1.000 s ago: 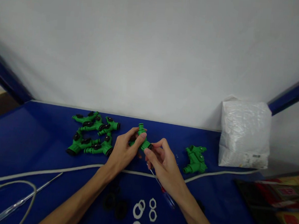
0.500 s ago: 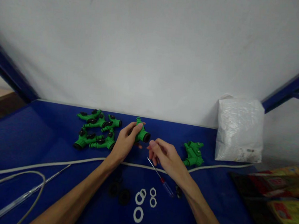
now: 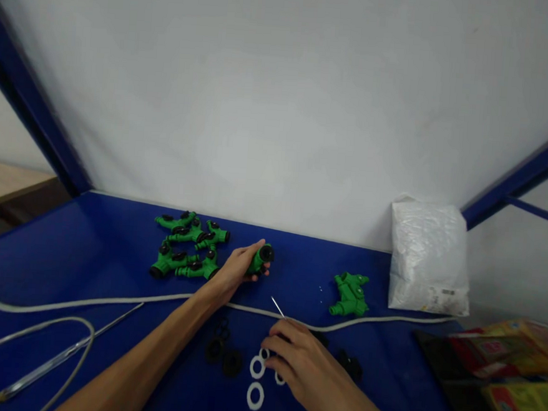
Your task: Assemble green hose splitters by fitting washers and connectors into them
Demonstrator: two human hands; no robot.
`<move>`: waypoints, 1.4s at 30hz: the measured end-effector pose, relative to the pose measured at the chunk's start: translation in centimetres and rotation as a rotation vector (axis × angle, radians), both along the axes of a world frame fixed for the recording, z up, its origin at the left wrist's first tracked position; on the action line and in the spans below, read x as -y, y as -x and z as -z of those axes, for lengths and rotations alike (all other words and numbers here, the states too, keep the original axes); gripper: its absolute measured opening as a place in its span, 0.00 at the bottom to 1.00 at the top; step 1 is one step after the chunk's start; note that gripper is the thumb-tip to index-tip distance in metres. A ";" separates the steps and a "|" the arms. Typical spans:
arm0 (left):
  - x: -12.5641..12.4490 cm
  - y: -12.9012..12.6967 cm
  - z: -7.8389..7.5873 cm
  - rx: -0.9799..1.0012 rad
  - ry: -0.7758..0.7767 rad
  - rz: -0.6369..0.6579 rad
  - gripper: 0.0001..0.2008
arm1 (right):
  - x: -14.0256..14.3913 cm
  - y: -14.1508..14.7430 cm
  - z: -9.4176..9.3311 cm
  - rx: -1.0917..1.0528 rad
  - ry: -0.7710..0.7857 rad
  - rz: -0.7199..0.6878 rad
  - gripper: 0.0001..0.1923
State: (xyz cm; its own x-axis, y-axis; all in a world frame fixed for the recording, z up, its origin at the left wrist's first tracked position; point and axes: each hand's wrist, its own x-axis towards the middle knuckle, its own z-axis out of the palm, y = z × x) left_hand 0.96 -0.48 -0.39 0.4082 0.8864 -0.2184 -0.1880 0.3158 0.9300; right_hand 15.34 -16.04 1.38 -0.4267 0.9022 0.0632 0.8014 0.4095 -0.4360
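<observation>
- Our left hand (image 3: 238,265) grips a green fitting (image 3: 255,264) at the frame's center, its black end facing us.
- Our right hand (image 3: 300,352), lower center, bends its fingers over some white rings (image 3: 250,397); we cannot tell whether it pinches one.
- On our bench (image 3: 107,244), five green-and-black fittings (image 3: 171,263) lie left of center, green pieces (image 3: 351,293) right of center.

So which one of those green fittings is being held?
The fitting in the left hand, its round black end facing the camera. The others lie on the blue table: a cluster on the left, plain green pieces on the right.
</observation>
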 end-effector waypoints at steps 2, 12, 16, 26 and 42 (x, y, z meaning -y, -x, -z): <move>0.0 0.0 -0.1 0.004 0.005 0.014 0.25 | -0.2 -0.1 0.5 -0.017 -0.016 0.015 0.11; -0.1 -0.2 -0.1 -0.057 -0.029 0.033 0.26 | -2.2 -0.8 -1.0 -0.268 0.065 0.121 0.06; 0.1 -0.3 -0.2 -0.105 -0.111 0.044 0.26 | -6.5 -1.6 -3.1 -0.573 0.056 0.261 0.06; -0.6 0.3 0.6 -0.286 -0.252 -0.012 0.32 | -9.5 -0.8 -0.9 -0.919 0.201 0.304 0.14; 0.1 -0.1 0.1 -0.386 -0.266 0.038 0.31 | -9.3 -0.3 -0.2 -1.173 0.323 0.426 0.16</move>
State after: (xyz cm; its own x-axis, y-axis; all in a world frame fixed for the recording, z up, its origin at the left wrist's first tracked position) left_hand 1.02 -0.61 -0.49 0.3748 0.9183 -0.1274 0.1941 0.0567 0.9793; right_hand 15.61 -6.70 1.61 0.0588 0.9974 -0.0425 -0.0852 -0.0374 -0.9957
